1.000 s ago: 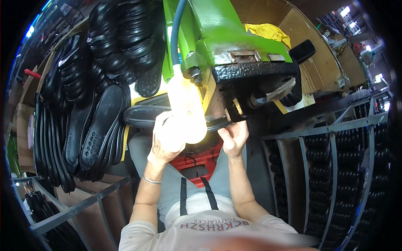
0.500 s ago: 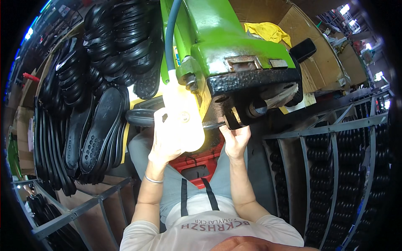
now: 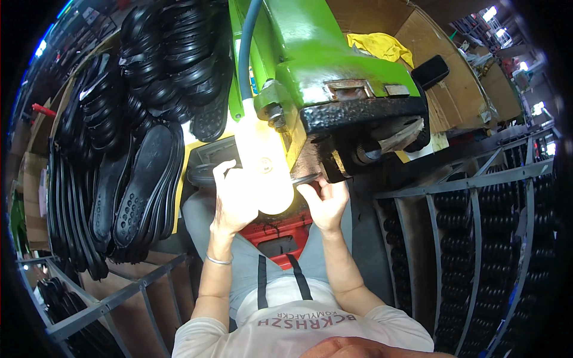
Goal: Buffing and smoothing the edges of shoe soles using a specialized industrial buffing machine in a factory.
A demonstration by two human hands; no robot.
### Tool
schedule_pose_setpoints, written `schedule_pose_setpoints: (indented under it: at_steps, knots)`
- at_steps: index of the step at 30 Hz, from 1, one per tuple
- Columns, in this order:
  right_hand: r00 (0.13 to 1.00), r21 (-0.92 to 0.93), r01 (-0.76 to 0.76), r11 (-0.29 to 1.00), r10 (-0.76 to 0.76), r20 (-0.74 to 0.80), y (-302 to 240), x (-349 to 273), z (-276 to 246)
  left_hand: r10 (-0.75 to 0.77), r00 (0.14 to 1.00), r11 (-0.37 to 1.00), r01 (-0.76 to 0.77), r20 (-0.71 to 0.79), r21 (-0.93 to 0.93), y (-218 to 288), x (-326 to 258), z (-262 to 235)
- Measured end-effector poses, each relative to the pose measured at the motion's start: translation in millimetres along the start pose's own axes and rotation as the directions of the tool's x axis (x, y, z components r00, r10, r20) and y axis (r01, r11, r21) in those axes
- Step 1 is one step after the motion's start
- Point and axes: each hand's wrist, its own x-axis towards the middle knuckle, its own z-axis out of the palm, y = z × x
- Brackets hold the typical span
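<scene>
A black shoe sole [image 3: 202, 174] lies at the green machine's working head, its left end showing beside the lamp. The glowing white lamp [image 3: 262, 167] hides the sole's middle. My left hand [image 3: 231, 200] is bent round the sole just left of the lamp; glare washes it out, and some fingertips are hidden. My right hand [image 3: 327, 204] pinches the sole's dark edge [image 3: 305, 179] right of the lamp, thumb toward me, below the black metal part of the green machine [image 3: 334, 71].
Stacked black soles [image 3: 143, 191] fill the left side. Metal racks [image 3: 465, 185] holding more soles stand at the right; another rack [image 3: 119, 301] is lower left. A yellow cloth [image 3: 382, 48] lies by an open cardboard box [image 3: 453, 89]. A red part [image 3: 277, 241] shows between my knees.
My right hand has shifted left along the sole's edge, toward the lamp. The sole's left end has moved slightly right and nearer to me. My left hand stays almost in place.
</scene>
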Motion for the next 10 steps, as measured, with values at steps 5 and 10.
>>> schedule_pose_setpoints:
  at_steps: [5, 10]
  knots:
    - [0.991, 0.149, -0.017, 0.989, 0.036, -0.127, 0, 0, -11, -0.006, 0.992, 0.999, 0.011, 0.122, -0.041, 20, 23, -11]
    - [0.989, 0.066, 0.019, 0.998, -0.009, -0.15, 5, 3, -16, -0.036, 0.954, 0.997, 0.053, 0.299, -0.049, 21, 34, -11]
